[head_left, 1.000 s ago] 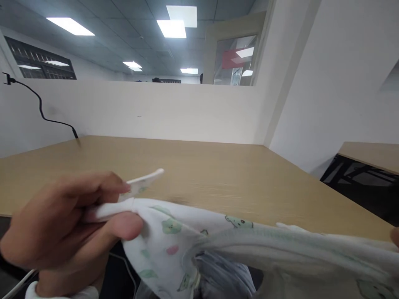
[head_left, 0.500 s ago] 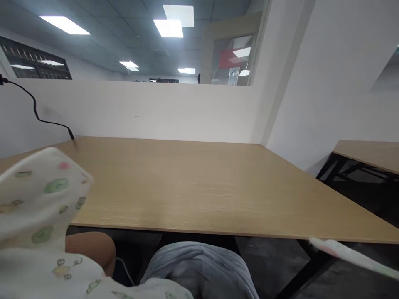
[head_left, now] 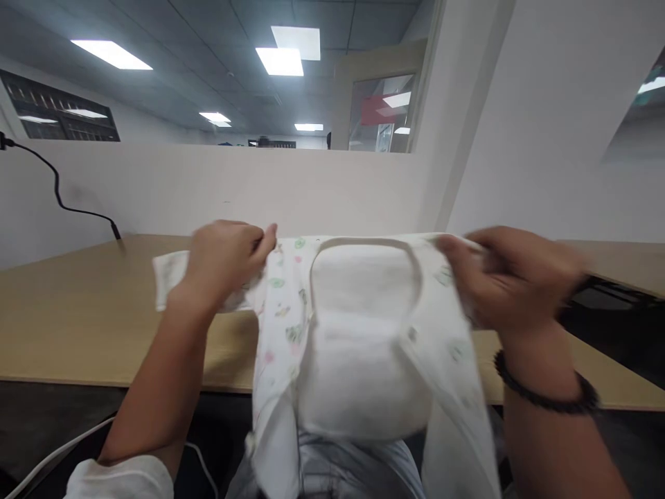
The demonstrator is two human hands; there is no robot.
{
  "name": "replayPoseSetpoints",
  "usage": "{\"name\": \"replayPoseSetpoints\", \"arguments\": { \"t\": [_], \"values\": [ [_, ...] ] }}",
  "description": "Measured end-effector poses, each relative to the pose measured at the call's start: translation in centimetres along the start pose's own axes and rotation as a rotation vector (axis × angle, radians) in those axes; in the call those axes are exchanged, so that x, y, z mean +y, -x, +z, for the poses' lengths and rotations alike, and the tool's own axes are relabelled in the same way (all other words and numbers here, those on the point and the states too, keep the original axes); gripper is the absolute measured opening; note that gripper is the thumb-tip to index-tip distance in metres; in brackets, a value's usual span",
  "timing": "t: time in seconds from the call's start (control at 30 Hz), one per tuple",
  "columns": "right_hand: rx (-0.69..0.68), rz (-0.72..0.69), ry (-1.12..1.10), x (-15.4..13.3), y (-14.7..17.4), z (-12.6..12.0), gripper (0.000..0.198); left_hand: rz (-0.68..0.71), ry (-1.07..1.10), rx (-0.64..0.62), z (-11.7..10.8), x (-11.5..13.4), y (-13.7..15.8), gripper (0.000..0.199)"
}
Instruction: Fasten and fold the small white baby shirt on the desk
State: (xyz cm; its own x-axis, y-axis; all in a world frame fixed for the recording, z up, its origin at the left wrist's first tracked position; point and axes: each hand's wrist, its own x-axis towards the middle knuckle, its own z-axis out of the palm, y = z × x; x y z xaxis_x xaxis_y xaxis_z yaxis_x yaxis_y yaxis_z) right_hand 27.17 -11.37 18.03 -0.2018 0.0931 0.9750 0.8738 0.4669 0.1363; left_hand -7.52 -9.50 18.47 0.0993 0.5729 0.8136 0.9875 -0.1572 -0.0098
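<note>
A small white baby garment (head_left: pixel 364 374) with green and pink prints hangs stretched between my two hands, over the table's near edge. Its front lies parted, showing the plain white inside, and a snap shows on the right front edge. My left hand (head_left: pixel 228 256) is closed on the garment's left shoulder, thumb on top. A sleeve sticks out to the left behind that wrist. At the right shoulder, my right hand (head_left: pixel 503 274) is closed on the cloth and somewhat blurred. A dark beaded bracelet (head_left: pixel 545 391) circles the right wrist.
The wooden table (head_left: pixel 77 326) spans the view in front of me, up to a low white partition (head_left: pixel 260 187). A black cable (head_left: pixel 62 194) hangs down the wall at left. Another table (head_left: pixel 618 263) stands at right. White cords (head_left: pixel 62 447) run low on the left.
The printed cloth, earlier at the lower left and partly at the right edge, is now spread in front of me. Both hands have come into view, gripping its shoulders.
</note>
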Motion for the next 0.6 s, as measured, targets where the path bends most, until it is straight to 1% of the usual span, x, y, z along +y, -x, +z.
{"name": "replayPoseSetpoints", "arguments": {
  "t": [0.03,0.07,0.1,0.13,0.17,0.2,0.23,0.3,0.37,0.43,0.53,0.6],
  "values": [
    [-0.046,0.020,0.007,0.4,-0.2,2.0,0.042,-0.020,-0.079,-0.188,2.2,0.3,-1.0,0.055],
    [-0.157,0.064,0.010,0.9,-0.1,4.3,0.043,-0.031,-0.121,-0.379,4.7,0.4,-1.6,0.054],
    [-0.319,0.125,0.006,1.3,0.3,6.8,0.042,-0.030,-0.142,-0.564,7.3,0.5,-1.9,0.053],
    [-0.511,0.198,0.010,1.8,0.9,9.4,0.041,-0.023,-0.131,-0.641,9.8,0.5,-1.8,0.049],
    [-0.729,0.274,-0.031,2.3,1.8,11.8,0.038,-0.015,-0.117,-0.691,12.2,0.3,-1.5,0.046],
    [-0.823,0.297,-0.064,2.8,2.9,14.0,0.035,-0.010,-0.103,-0.741,14.3,-0.1,-1.0,0.044],
    [-0.885,0.305,-0.097,3.3,4.1,15.9,0.032,-0.009,-0.090,-0.790,16.1,-0.5,-0.4,0.043],
    [-1.008,0.316,-0.195,4.3,6.6,18.5,0.029,-0.019,-0.056,-0.878,18.6,-2.0,0.8,0.047],
    [-1.090,0.349,-0.287,5.6,8.7,19.6,0.024,-0.030,-0.013,-0.946,19.9,-3.8,1.6,0.056],
    [-1.125,0.401,-0.344,7.2,10.2,19.6,0.023,-0.032,0.028,-0.985,20.4,-5.8,1.9,0.062],
    [-1.148,0.480,-0.393,9.4,11.7,18.9,0.026,-0.032,0.077,-1.030,20.7,-8.4,1.9,0.054],
    [-1.173,0.514,-0.413,10.4,12.4,18.4,0.025,-0.041,0.098,-1.046,21.0,-9.5,1.9,0.047]
  ]
}}
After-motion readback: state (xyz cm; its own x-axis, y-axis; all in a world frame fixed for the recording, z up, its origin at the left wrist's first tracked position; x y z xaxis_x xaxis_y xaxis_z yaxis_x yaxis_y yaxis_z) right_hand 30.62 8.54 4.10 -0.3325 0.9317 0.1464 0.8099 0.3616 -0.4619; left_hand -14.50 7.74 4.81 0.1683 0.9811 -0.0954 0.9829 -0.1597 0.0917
